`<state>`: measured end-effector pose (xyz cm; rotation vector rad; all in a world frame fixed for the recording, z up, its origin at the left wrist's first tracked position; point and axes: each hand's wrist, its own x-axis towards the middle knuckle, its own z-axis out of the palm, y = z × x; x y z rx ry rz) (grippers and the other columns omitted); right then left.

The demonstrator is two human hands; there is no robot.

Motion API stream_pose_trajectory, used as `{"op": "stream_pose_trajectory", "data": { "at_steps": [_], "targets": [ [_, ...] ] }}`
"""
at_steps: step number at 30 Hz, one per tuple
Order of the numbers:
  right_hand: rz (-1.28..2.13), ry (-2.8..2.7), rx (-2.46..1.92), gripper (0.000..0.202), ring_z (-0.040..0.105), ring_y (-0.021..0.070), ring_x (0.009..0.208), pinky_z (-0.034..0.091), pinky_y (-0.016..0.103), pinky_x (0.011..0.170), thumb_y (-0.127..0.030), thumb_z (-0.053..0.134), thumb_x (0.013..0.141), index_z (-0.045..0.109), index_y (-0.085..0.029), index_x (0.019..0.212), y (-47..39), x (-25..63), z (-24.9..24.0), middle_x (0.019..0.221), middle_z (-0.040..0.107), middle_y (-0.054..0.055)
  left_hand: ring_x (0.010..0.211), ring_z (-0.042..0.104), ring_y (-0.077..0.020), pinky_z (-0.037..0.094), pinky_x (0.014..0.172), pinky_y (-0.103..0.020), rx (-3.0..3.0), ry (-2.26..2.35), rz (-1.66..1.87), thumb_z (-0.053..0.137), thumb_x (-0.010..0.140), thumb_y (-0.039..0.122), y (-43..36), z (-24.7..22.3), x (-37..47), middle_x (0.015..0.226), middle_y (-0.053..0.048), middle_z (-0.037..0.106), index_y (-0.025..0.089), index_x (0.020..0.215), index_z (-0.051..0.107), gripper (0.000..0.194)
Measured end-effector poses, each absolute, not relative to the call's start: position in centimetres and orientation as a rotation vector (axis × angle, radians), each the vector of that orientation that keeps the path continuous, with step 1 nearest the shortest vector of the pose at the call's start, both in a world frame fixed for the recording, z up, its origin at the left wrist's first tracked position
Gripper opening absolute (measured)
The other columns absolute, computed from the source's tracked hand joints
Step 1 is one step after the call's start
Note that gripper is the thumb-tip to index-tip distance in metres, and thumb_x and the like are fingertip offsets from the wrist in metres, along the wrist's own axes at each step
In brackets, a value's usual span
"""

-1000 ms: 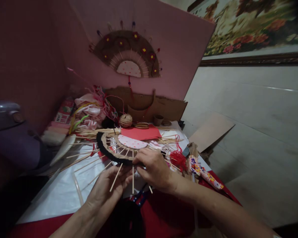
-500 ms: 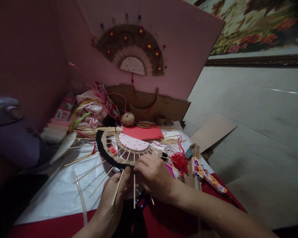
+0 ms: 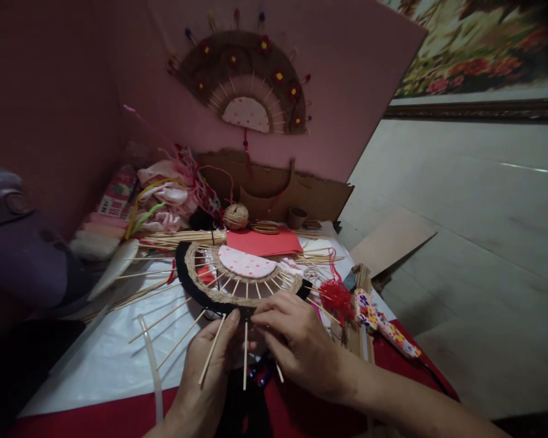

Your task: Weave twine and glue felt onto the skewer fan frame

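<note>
A half-round handmade fan (image 3: 248,260) is held curved side towards me. It has a white half-circle with red dots, thin wooden sticks fanning out, a twine band and a black outer strip (image 3: 192,285). My left hand (image 3: 206,359) grips the curved edge from below, its thumb on the black strip and a stick crossing it. My right hand (image 3: 296,344) is closed at the same edge just to the right, fingertips pinching at the black strip. Its fingers partly hide the strip and some sticks there.
Behind lie red paper (image 3: 265,243), a twine ball (image 3: 236,216) and bundled sticks (image 3: 178,238). Red yarn (image 3: 335,299) and a flower-patterned glue gun (image 3: 390,328) are at the right. A clear glue stick (image 3: 151,368) rests at the left. A finished fan (image 3: 246,79) hangs on the pink board.
My right hand has shifted slightly right and down along the black strip, its fingers a bit more spread. More of the strip's right end shows. My left hand keeps its hold.
</note>
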<state>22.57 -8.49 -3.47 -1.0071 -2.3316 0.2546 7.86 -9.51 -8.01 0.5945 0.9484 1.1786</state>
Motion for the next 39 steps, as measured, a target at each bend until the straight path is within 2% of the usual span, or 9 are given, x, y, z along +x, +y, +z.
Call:
{"op": "stream_pose_trajectory", "data": {
  "at_steps": [7, 13, 17, 23, 28, 34, 39],
  "targets": [
    [0.271, -2.364, -1.108, 0.021, 0.047, 0.019, 0.086, 0.041, 0.034, 0.076, -0.011, 0.046, 0.083, 0.06, -0.016, 0.097, -8.5, 22.6, -3.4, 0.091, 0.057, 0.007, 0.059, 0.064, -0.017, 0.05, 0.055, -0.025, 0.587, 0.894, 1.158, 0.065, 0.072, 0.039, -9.5, -8.2, 7.9, 0.07, -0.008, 0.071, 0.012, 0.08, 0.069, 0.029],
    [0.213, -2.422, -1.114, 0.021, 0.046, 0.0202, 0.086, 0.039, 0.035, 0.075, -0.011, 0.047, 0.081, 0.06, -0.017, 0.097, -8.6, 22.5, -3.5, 0.092, 0.055, 0.007, 0.061, 0.065, -0.0202, 0.047, 0.046, -0.025, 0.614, 0.898, 1.126, 0.061, 0.074, 0.043, -9.6, -8.3, 7.8, 0.07, -0.01, 0.071, 0.011, 0.088, 0.068, 0.036],
    [0.261, -2.38, -1.124, 0.019, 0.048, 0.0193, 0.084, 0.039, 0.033, 0.075, -0.011, 0.045, 0.082, 0.057, -0.015, 0.095, -8.3, 22.4, -3.1, 0.089, 0.057, 0.007, 0.062, 0.065, -0.018, 0.05, 0.056, -0.026, 0.621, 0.876, 1.145, 0.06, 0.076, 0.039, -9.6, -8.6, 7.8, 0.073, -0.009, 0.072, 0.012, 0.085, 0.069, 0.03],
    [0.247, -2.363, -1.156, 0.01, 0.05, 0.0183, 0.083, 0.039, 0.031, 0.073, -0.017, 0.052, 0.082, 0.058, -0.015, 0.09, -7.8, 21.9, -2.8, 0.086, 0.058, 0.006, 0.057, 0.064, -0.0179, 0.05, 0.055, -0.027, 0.64, 0.909, 1.14, 0.061, 0.075, 0.041, -9.6, -8.4, 7.8, 0.066, -0.007, 0.07, 0.012, 0.083, 0.069, 0.03],
    [0.214, -2.39, -1.144, 0.012, 0.049, 0.018, 0.082, 0.039, 0.031, 0.073, -0.019, 0.05, 0.084, 0.061, -0.018, 0.088, -7.6, 21.7, -3.1, 0.084, 0.057, 0.005, 0.059, 0.065, -0.0202, 0.051, 0.054, -0.028, 0.627, 0.92, 1.139, 0.065, 0.07, 0.042, -9.4, -8.5, 7.8, 0.069, -0.009, 0.071, 0.012, 0.081, 0.07, 0.033],
    [0.208, -2.385, -1.158, 0.009, 0.049, 0.0172, 0.078, 0.039, 0.03, 0.071, -0.016, 0.051, 0.083, 0.06, -0.015, 0.08, -7.3, 21.6, -3.3, 0.08, 0.058, 0.005, 0.057, 0.064, -0.0179, 0.049, 0.052, -0.026, 0.682, 0.894, 1.141, 0.06, 0.075, 0.042, -9.7, -8.1, 7.8, 0.068, -0.008, 0.07, 0.012, 0.081, 0.069, 0.031],
    [0.241, -2.386, -1.144, 0.009, 0.049, 0.0176, 0.08, 0.039, 0.03, 0.072, -0.014, 0.05, 0.082, 0.059, -0.015, 0.082, -7.5, 21.6, -3.3, 0.082, 0.058, 0.006, 0.06, 0.065, -0.0197, 0.049, 0.051, -0.027, 0.683, 0.894, 1.128, 0.059, 0.076, 0.042, -9.6, -8.3, 7.7, 0.068, -0.009, 0.07, 0.011, 0.087, 0.068, 0.034]
  ]
}}
